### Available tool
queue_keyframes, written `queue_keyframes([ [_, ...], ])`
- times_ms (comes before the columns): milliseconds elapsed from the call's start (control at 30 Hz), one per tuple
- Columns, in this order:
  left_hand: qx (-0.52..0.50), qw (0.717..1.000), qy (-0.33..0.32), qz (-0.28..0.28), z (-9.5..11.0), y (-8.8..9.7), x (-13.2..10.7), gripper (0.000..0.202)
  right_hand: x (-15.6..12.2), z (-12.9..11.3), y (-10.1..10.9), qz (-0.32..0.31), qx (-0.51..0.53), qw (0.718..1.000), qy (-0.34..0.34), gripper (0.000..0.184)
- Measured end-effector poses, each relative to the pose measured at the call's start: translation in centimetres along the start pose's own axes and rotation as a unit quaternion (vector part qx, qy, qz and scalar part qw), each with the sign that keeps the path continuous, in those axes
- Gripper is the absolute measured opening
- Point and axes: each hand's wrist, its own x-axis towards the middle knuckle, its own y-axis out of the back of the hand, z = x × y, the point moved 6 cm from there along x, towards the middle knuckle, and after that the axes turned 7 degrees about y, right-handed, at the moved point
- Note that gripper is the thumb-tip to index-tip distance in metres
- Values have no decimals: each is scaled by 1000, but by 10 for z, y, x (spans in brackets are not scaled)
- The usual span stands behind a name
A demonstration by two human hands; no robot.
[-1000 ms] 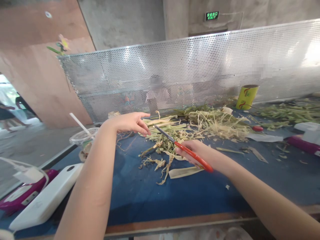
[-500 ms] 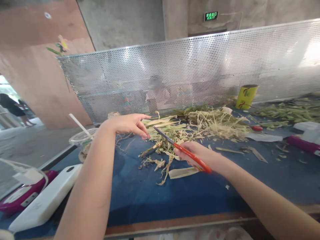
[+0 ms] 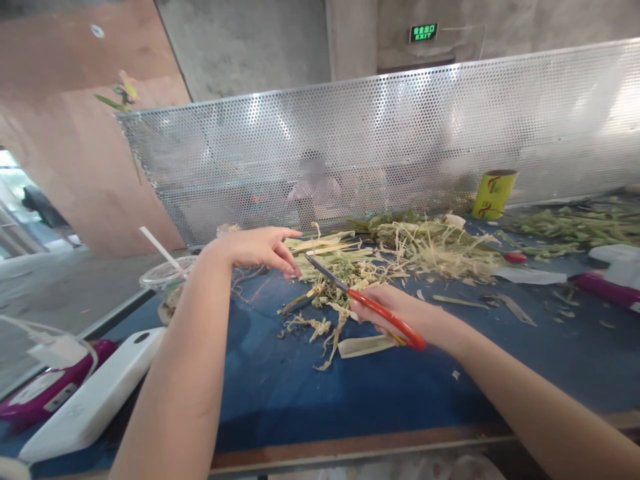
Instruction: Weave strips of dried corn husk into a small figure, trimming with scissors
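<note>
My left hand (image 3: 267,248) reaches in from the left with a bent wrist, one finger stretched out and the others curled down close together. Whatever those curled fingers pinch is hidden or too small to make out. Pale dried leaf strips (image 3: 345,241) lie just beyond the fingertips. In my right hand (image 3: 387,308) is a pair of scissors (image 3: 387,312) with red handles, its blades closed or nearly so. The scissor tips point up-left, close to the left fingertips, over a heap of dry plant scraps (image 3: 345,277). A tiny white bit (image 3: 311,253) shows at the tips.
The blue tabletop (image 3: 300,400) carries a larger leaf pile (image 3: 435,247), a yellow tube (image 3: 494,195), a second green pile (image 3: 575,227) and a craft blade (image 3: 517,310). At left are a lidded cup (image 3: 167,272), white power bank (image 3: 95,397) and purple power strip (image 3: 45,393). A perforated metal screen (image 3: 350,147) stands behind.
The scissors have shifted very slightly, and a tiny white bit now shows at their tips. My left hand has hardly moved.
</note>
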Motion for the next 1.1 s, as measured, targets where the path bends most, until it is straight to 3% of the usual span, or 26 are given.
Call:
queue_keyframes([
  [233,8,1000,-10,-7,-3,0,2,84,-2,-1,1,6,4,1000,-19,37],
  [433,16,1000,-1,-18,-9,1,5,88,-2,12,-4,-8,54,996,-70,41],
  [667,38,997,15,-72,-19,-2,-2,91,3,32,-10,-23,128,985,-114,41],
  [1100,50,996,57,-37,-29,7,-11,85,-3,32,-5,-26,157,978,-137,41],
])
